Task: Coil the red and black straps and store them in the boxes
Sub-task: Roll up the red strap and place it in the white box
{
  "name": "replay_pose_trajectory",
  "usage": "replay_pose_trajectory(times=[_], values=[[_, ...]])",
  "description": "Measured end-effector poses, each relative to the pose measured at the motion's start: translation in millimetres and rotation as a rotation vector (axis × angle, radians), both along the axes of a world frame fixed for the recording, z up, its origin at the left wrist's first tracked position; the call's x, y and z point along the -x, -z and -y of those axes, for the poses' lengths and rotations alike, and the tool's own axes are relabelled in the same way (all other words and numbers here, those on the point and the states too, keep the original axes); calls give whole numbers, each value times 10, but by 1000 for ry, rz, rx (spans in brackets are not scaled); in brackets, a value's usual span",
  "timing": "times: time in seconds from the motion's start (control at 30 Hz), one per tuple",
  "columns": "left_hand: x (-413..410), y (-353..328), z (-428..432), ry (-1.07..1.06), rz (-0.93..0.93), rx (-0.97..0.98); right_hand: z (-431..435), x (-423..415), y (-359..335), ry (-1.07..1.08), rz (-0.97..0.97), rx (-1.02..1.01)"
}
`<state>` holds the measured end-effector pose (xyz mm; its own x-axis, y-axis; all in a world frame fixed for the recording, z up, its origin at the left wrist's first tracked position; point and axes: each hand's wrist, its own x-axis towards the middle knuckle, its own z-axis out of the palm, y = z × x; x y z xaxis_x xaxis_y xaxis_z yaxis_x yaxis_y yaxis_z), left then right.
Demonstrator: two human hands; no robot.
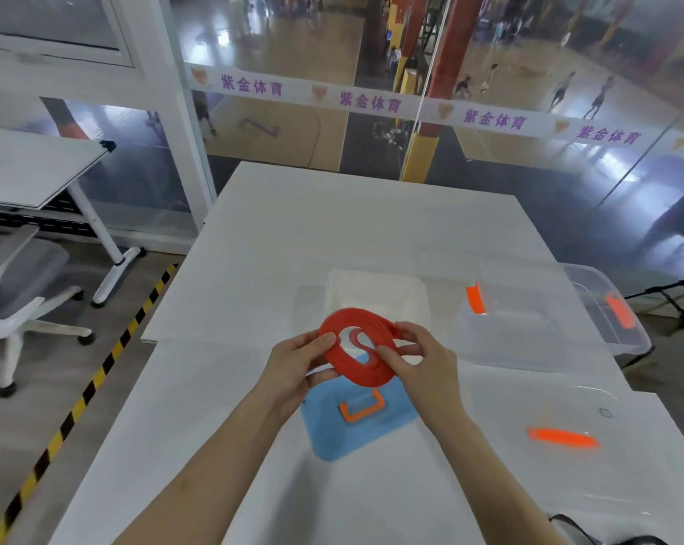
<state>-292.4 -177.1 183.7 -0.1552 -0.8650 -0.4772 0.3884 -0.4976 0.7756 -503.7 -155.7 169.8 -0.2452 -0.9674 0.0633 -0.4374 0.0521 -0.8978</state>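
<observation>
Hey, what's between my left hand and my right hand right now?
The coiled red strap, seen in the head view. Your left hand grips its left edge, your right hand its right edge, above the blue lid.

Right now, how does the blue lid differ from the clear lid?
The blue lid is opaque and smaller; the clear lid is see-through and larger. The blue lid lies near the middle, the clear lid further right. Both lie flat on the table.

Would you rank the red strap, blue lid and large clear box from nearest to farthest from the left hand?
1. Red strap, held in the left hand.
2. Blue lid, on the table just below.
3. Large clear box, far right.
</observation>
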Motion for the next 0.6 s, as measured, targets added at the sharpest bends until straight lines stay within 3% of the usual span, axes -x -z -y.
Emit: replay_pose_trajectory(times=[0.33,0.4,0.53,0.6], values=[[449,560,1160,114,253,-8,1359,430,416,-129,-271,-107],[494,692,1406,146,447,44,1643,492,505,-120,-278,-131],[504,1096,1819,111,1015,286,2159,597,794,-117,-295,-210],[486,1297,2001,178,1125,367,2373,618,941,-122,-323,-255]])
